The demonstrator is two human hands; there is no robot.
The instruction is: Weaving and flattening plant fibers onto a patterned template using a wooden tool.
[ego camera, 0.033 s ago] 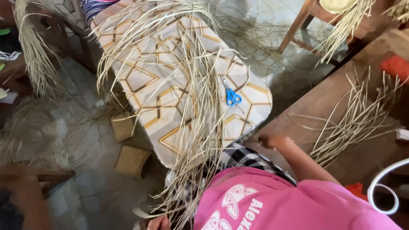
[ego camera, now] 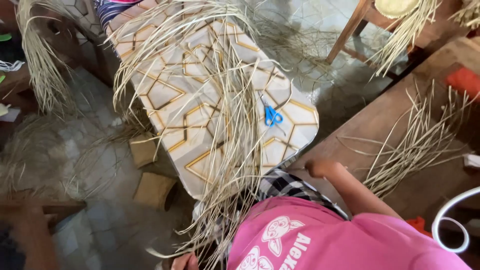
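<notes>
A thick bundle of pale straw strands (ego camera: 227,150) lies across a small table with a white and gold geometric top (ego camera: 165,95) and hangs off its near edge over my lap. My left hand (ego camera: 185,261) shows only partly at the bottom edge, against the lower ends of the strands; its grip is hidden. My right hand (ego camera: 320,167) is closed in a fist with nothing visible in it, resting on the edge of a brown wooden bench (ego camera: 380,120). Blue-handled scissors (ego camera: 272,116) lie on the table's right side. I wear a pink printed shirt and checked shorts.
More loose straw (ego camera: 415,145) is spread on the bench, and a bunch (ego camera: 42,65) hangs at the left. A wooden chair leg (ego camera: 350,30) stands at the back. Two brown blocks (ego camera: 150,187) sit on the tiled floor under the table. A blurred arm of another person (ego camera: 27,237) is at lower left.
</notes>
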